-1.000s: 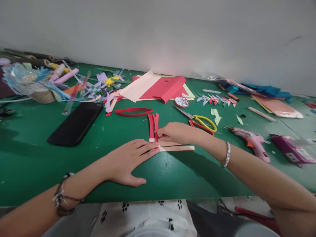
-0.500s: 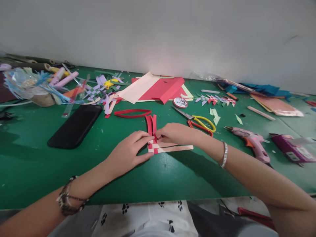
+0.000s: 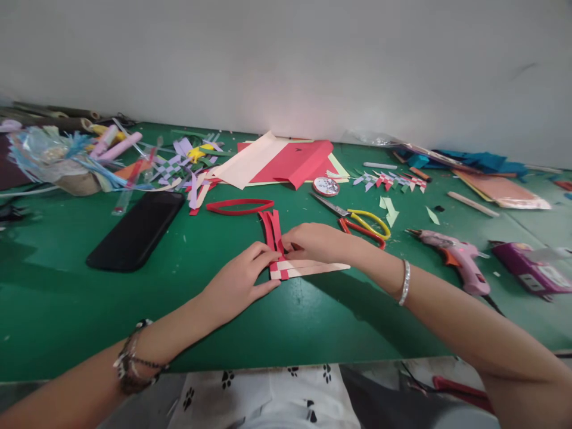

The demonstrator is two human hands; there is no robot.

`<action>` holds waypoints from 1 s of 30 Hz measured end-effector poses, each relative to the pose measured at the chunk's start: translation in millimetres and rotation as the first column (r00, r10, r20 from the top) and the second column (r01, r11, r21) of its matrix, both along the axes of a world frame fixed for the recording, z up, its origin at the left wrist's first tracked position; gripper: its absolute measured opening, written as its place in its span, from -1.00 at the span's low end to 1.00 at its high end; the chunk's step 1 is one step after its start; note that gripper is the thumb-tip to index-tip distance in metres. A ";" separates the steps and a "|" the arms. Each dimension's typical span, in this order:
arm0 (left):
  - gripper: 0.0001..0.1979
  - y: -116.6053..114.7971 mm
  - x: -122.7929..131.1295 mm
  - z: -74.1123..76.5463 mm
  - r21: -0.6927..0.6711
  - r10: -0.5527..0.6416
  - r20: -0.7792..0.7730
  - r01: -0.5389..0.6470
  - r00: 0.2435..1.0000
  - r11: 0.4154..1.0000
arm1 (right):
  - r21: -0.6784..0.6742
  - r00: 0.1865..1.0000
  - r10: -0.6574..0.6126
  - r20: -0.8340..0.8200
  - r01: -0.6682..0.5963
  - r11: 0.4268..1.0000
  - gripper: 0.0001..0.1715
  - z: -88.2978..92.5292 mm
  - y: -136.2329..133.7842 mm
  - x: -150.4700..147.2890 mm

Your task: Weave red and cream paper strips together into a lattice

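Note:
A small woven piece of red and pale pink paper strips (image 3: 280, 271) lies on the green table. Its red strips (image 3: 272, 229) point away from me, and its pale strips (image 3: 313, 268) stretch to the right. My left hand (image 3: 243, 268) grips the woven part at its left side, thumb at the near edge and fingers on top. At the far right side of the weave, my right hand (image 3: 308, 241) has its fingers curled in at the base of the red strips; its fingertips are partly hidden. A flat red paper loop (image 3: 240, 206) lies just beyond.
Scissors (image 3: 357, 219) lie behind my right hand, near a round tin (image 3: 326, 186). A black phone (image 3: 138, 229) is at left. A pink glue gun (image 3: 460, 256) and purple box (image 3: 531, 268) are at right. Paper sheets (image 3: 290, 161) lie at the back.
The woven piece has shifted slightly toward me, and its red strips lean more to the left. My left hand has moved slightly right and toward me with it.

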State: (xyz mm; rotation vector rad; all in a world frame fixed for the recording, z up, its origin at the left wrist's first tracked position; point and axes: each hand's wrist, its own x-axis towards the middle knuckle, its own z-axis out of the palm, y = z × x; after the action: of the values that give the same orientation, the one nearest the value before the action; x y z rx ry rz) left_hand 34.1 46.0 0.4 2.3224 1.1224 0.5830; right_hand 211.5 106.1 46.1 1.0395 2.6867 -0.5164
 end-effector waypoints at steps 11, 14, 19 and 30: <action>-0.73 1.9 -6.3 0.2 0.276 0.027 -0.114 0.005 0.993 0.961 | -0.023 0.999 -0.015 -0.039 0.014 1.000 -0.82 -3.5 1.5 1.9; -0.69 0.3 -9.6 -0.6 0.328 0.009 -0.127 0.033 0.992 0.944 | -0.030 0.999 -0.019 -0.038 0.018 0.999 -0.81 -3.6 0.8 2.1; -0.68 -8.0 -16.6 -1.1 0.358 0.029 -0.152 0.028 0.988 0.933 | -0.034 0.998 -0.027 -0.048 0.025 0.999 -0.81 -2.3 -0.7 1.8; -0.65 -12.0 -16.0 1.5 0.513 0.029 -0.218 0.089 0.976 0.854 | -0.038 0.998 -0.024 -0.066 0.022 0.999 -0.76 -2.7 -0.3 2.3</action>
State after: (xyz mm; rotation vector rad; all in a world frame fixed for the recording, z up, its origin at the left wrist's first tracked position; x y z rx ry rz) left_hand 18.1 34.0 1.9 2.9281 1.1240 0.7021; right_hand 213.8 105.8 43.4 1.0622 2.7146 -0.6138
